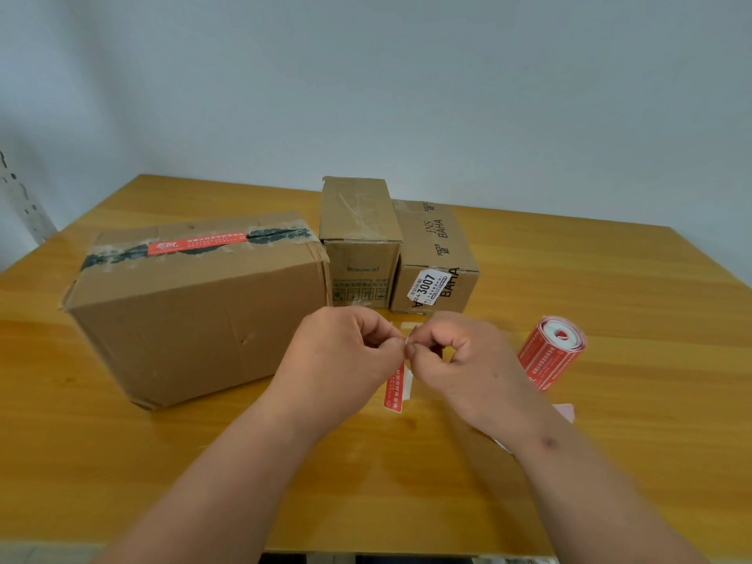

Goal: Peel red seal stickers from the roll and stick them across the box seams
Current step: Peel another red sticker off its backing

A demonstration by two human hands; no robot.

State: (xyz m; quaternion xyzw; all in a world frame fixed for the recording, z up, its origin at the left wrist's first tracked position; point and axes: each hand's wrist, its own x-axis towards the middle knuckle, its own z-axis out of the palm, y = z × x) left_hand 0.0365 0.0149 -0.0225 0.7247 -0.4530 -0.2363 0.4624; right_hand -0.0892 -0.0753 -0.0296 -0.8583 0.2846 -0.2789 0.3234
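Your left hand point(346, 352) and right hand point(451, 356) both pinch the top of a red seal sticker point(395, 390) hanging above the wooden worktop point(610, 287). The roll point(549, 352) lies right, three boxes behind: the big box point(195, 315) already sealed. A pale wall point(366, 83) backs it.

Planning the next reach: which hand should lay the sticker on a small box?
Probably right: both hands pinch the sticker, and the unsealed small boxes sit ahead and slightly right.

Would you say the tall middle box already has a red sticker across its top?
No, the middle box shows only clear tape on top; the one red sticker already stuck down is on the big box.
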